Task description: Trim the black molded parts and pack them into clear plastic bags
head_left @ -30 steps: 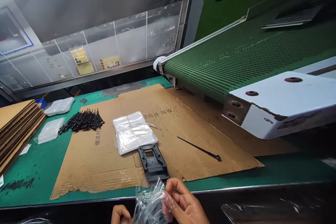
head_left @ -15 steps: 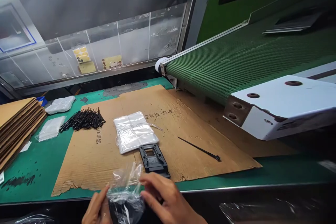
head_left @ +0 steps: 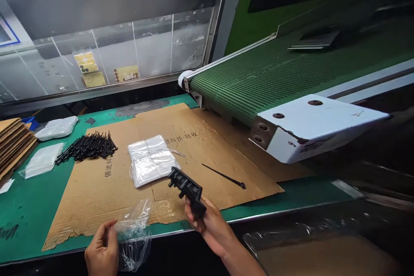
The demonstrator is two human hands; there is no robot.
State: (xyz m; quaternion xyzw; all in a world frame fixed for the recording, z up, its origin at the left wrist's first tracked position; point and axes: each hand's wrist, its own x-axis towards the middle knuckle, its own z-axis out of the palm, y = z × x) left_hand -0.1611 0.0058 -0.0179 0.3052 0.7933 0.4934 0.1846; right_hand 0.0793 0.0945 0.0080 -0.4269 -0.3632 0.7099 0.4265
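Note:
My right hand grips a black plastic bracket, holding it tilted above the front of a cardboard sheet. My left hand pinches the edge of a clear plastic bag, which hangs by the table's front edge. Its contents, if any, are hard to tell. Just behind the bracket lies a folded stack of clear plastic bags. A single long black cable tie lies on the cardboard to the right.
A loose pile of black cable ties lies on the cardboard's left. Further left are flat clear bags and stacked cardboard sheets on the green mat. A green conveyor belt with a white metal end overhangs the right.
The black bracket has left the cardboard and is now up in my right hand. The clear bag has moved left with my left hand, and the whole view has shifted slightly.

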